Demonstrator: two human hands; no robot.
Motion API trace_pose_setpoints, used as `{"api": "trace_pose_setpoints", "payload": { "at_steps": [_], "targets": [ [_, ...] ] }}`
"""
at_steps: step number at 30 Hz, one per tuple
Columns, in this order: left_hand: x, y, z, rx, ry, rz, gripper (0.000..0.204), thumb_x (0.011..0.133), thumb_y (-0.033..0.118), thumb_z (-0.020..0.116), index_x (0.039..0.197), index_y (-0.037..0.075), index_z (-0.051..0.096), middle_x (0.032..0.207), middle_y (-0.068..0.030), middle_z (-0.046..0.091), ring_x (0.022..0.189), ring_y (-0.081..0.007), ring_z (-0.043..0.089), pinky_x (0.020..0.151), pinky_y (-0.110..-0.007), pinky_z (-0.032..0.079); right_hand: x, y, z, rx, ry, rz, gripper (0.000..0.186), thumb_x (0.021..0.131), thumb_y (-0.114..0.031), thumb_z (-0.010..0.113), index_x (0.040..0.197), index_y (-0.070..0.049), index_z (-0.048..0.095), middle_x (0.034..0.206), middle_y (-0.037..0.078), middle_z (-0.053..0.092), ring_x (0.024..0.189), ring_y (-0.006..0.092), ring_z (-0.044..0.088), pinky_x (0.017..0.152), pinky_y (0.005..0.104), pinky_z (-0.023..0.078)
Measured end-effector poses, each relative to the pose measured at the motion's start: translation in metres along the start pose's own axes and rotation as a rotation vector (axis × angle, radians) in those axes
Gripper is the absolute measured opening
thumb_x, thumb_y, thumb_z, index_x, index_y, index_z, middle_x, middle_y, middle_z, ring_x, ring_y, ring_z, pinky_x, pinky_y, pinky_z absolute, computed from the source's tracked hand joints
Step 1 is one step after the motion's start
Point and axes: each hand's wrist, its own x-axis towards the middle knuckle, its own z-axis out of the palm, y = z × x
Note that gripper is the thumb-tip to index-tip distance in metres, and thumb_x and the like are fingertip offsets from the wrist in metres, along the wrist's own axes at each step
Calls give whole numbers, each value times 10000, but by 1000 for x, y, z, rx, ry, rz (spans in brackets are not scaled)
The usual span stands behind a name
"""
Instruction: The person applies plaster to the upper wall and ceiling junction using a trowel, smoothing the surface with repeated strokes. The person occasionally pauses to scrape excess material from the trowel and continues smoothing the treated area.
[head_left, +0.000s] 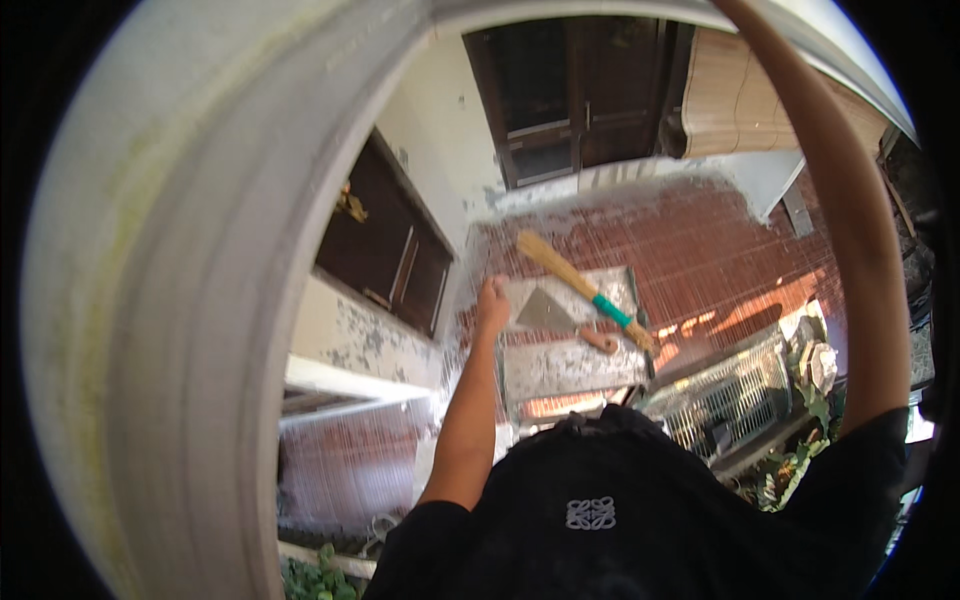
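My right arm (850, 200) reaches up along the right side, and its hand is beyond the top edge of the picture. My left hand (492, 296) hangs by the left edge of a worn, white-splotched stool-like platform (570, 370); its fingers look curled in, with nothing seen in them. Whether it touches the platform I cannot tell. On the platform lie a trowel (545, 312) with a grey triangular blade and brown handle, and a short straw hand broom (565, 265) with a green band. The broom slants across the far right part, its end reaching the right edge.
A large pale column or wall edge (200, 300) curves down the left. Red-brown floor (690, 240) with white streaks spreads below dark doors (580, 100). A peeling wall (370, 340) has a dark window (390, 240). A slatted metal unit (730, 390) and plants (790, 475) stand at right.
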Motion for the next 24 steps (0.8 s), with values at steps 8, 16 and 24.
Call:
{"api": "trace_pose_setpoints", "payload": {
  "at_steps": [8,16,24],
  "targets": [
    [0,-5,2,-19,-23,-65,445,1080,413,332,1214,121,641,1232,-187,649,1205,-404,569,1040,-445,416,77,81,19,-104,465,4,506,902,-310,715,1389,-234,600,1076,188,653,1019,345,615,885,434,504],
    [7,-11,6,-83,-30,-124,369,1082,308,376,1204,88,645,1220,-192,662,1178,-372,603,1007,-433,440,63,-80,107,91,448,211,475,994,-124,523,1445,-270,540,1088,125,607,1045,303,503,942,510,377],
    [-10,16,-3,151,1,-320,514,1044,491,376,1308,85,551,1205,-289,623,1178,-456,570,1016,-493,443,104,-32,61,-97,473,281,402,955,-196,614,1357,-210,626,1111,138,610,1103,304,508,872,533,388]
  ]
}}
